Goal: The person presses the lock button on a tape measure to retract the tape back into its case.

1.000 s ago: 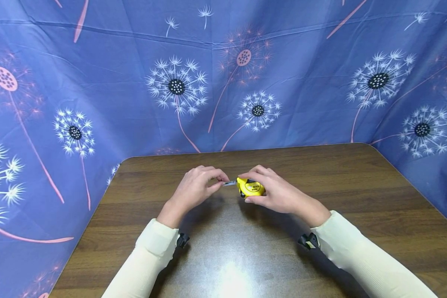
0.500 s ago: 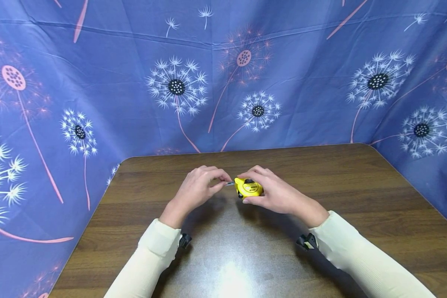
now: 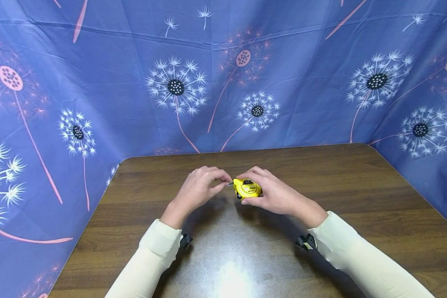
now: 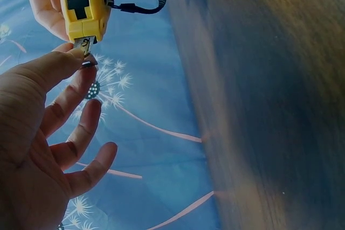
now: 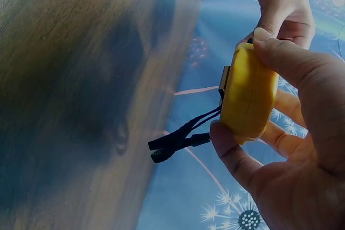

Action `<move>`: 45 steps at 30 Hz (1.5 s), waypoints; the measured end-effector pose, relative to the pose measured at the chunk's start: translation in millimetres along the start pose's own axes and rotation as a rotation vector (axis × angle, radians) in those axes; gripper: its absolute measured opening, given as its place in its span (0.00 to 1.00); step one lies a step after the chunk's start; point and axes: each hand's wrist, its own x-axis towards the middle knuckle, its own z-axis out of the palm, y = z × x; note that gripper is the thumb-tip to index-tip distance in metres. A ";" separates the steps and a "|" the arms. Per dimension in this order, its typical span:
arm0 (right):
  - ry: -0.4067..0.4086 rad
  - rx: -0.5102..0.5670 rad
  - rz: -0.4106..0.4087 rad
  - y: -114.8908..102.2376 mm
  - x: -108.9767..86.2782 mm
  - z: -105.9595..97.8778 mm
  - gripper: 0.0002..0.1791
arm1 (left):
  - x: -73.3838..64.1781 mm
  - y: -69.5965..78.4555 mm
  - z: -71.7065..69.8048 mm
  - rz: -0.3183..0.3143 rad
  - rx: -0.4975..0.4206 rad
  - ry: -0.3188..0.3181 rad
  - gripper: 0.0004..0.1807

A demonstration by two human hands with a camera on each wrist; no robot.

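A yellow tape measure (image 3: 248,188) is held above the table by my right hand (image 3: 273,190), fingers and thumb around its case. In the right wrist view the case (image 5: 249,92) shows its plain yellow edge, with a black wrist strap (image 5: 183,136) hanging from it. My left hand (image 3: 201,186) pinches the metal end of the blade between thumb and forefinger. The left wrist view shows a short piece of blade (image 4: 84,46) out of the case mouth, the other left fingers spread loosely beneath.
A brown wood-grain table (image 3: 301,165) lies under both hands, with a bright glare patch near its front. Blue cloth (image 3: 301,103) with a dandelion print hangs behind it and along both sides. Each wrist wears a small black camera (image 3: 306,242).
The exposed blade between the left fingers and the case has become shorter. My right hand and the tape measure have shifted slightly left, toward the left hand, whose pinch stays on the blade end.
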 end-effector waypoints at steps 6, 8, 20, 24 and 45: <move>0.005 0.000 -0.011 0.8 0.2 0.3 0.33 | 0.4 -0.1 0.1 -0.006 0.006 -0.004 0.07; 0.005 -0.001 -0.011 1.0 0.5 0.3 0.33 | 0.8 0.1 0.3 -0.006 0.007 -0.005 0.07; 0.001 -0.007 -0.009 -0.1 1.8 0.4 0.33 | 1.7 0.4 2.3 -0.007 -0.009 0.004 0.07; -0.001 0.000 -0.005 -0.2 1.5 0.2 0.33 | 1.9 -0.1 2.3 -0.006 -0.007 0.007 0.07; 0.002 -0.003 0.001 3.6 -2.6 -0.9 0.33 | -0.9 -4.2 -1.4 -0.012 0.006 0.007 0.06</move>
